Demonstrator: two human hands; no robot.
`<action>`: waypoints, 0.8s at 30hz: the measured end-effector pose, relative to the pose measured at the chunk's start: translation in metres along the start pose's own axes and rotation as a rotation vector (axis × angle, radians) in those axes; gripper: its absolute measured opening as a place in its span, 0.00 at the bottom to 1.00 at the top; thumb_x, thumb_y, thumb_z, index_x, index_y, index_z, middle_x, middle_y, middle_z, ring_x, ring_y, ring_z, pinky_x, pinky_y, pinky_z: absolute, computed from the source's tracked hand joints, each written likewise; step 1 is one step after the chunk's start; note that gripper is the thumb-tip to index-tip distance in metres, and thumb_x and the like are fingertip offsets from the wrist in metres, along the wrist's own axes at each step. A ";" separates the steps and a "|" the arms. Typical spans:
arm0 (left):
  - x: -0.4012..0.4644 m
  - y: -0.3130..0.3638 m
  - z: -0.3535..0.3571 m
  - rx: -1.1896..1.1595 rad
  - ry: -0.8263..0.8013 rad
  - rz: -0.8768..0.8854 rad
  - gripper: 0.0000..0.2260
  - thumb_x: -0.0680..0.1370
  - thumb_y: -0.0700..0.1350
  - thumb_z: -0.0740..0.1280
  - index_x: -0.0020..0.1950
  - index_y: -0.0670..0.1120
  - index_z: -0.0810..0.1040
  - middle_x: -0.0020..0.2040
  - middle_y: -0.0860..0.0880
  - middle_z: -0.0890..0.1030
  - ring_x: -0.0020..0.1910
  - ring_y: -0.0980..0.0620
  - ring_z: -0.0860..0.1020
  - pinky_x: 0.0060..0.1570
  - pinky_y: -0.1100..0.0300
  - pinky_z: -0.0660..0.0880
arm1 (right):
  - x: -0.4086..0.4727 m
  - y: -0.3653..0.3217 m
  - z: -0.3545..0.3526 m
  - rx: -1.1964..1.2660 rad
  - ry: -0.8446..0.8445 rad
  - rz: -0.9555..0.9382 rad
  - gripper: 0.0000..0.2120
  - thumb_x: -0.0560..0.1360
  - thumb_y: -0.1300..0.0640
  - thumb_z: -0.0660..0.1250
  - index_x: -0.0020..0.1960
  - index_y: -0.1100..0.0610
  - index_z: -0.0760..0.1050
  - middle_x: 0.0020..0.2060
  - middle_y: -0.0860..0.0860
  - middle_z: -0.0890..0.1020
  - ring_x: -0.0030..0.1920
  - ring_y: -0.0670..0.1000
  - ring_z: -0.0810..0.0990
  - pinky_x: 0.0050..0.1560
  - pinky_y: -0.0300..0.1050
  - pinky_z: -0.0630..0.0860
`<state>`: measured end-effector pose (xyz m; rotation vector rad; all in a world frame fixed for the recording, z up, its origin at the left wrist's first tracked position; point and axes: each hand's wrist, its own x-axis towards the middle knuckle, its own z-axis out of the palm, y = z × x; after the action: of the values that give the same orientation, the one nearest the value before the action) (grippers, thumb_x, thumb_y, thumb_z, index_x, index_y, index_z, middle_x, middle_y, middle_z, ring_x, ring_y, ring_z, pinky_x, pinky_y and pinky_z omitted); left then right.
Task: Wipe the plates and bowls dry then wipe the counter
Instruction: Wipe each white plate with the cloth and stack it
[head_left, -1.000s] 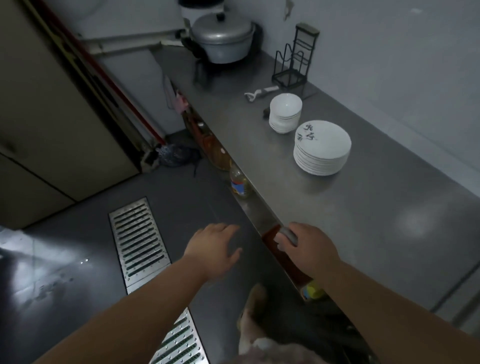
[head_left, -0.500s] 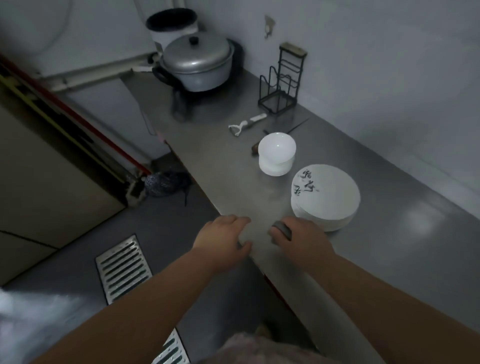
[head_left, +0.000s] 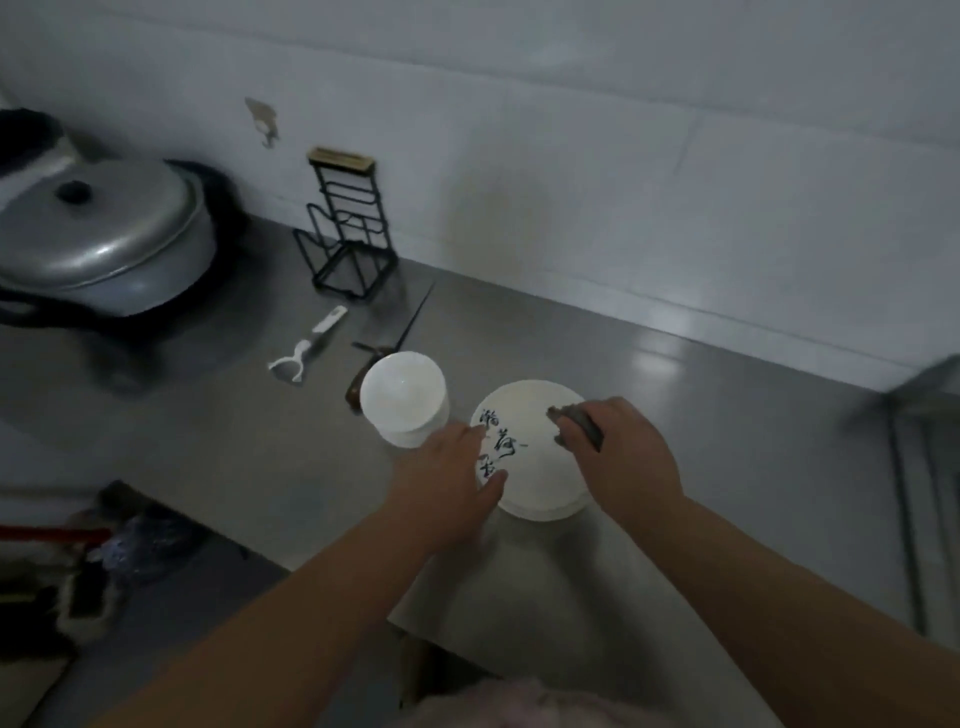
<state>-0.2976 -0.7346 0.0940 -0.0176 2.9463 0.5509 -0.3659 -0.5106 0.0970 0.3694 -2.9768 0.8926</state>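
A stack of white plates (head_left: 524, 415) with dark brush writing on the top one sits on the steel counter (head_left: 727, 426). Just left of it stands a stack of white bowls (head_left: 402, 397). My left hand (head_left: 447, 478) lies with relaxed fingers over the left edge of the top plate, thumb on its near rim. My right hand (head_left: 618, 452) grips a small grey cloth (head_left: 576, 423) and holds it over the right side of the top plate.
A lidded metal pot (head_left: 104, 234) stands at the far left of the counter. A black wire rack (head_left: 348, 234) is against the wall. A white peeler (head_left: 306, 348) and a knife (head_left: 384, 353) lie behind the bowls. The counter edge runs beneath my forearms.
Both hands moved from the counter's front edge up onto the plate stack. The view swung from the floor towards the counter and wall. My right hand kept the grey cloth.
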 end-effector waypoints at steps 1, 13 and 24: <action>0.009 -0.003 0.000 -0.004 -0.009 0.025 0.29 0.81 0.60 0.62 0.79 0.49 0.65 0.75 0.50 0.69 0.72 0.48 0.69 0.70 0.51 0.69 | -0.001 -0.001 0.003 -0.015 0.011 0.025 0.13 0.80 0.42 0.66 0.55 0.49 0.82 0.49 0.47 0.79 0.48 0.51 0.78 0.52 0.48 0.77; 0.049 -0.038 0.012 -0.096 -0.138 0.082 0.28 0.81 0.52 0.63 0.79 0.45 0.60 0.70 0.46 0.69 0.68 0.45 0.71 0.69 0.50 0.70 | -0.067 -0.017 0.067 -0.338 -0.148 0.153 0.31 0.80 0.35 0.55 0.76 0.50 0.71 0.77 0.51 0.70 0.79 0.57 0.64 0.77 0.64 0.62; 0.061 -0.032 0.007 -0.359 -0.099 -0.027 0.16 0.76 0.46 0.71 0.62 0.51 0.74 0.56 0.52 0.78 0.55 0.51 0.78 0.57 0.51 0.77 | -0.053 -0.019 0.076 -0.132 -0.119 0.324 0.49 0.75 0.25 0.30 0.84 0.56 0.52 0.83 0.49 0.40 0.83 0.60 0.38 0.78 0.49 0.43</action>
<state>-0.3561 -0.7608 0.0676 -0.0669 2.7078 1.0356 -0.3061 -0.5556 0.0393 -0.0694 -3.2418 0.7068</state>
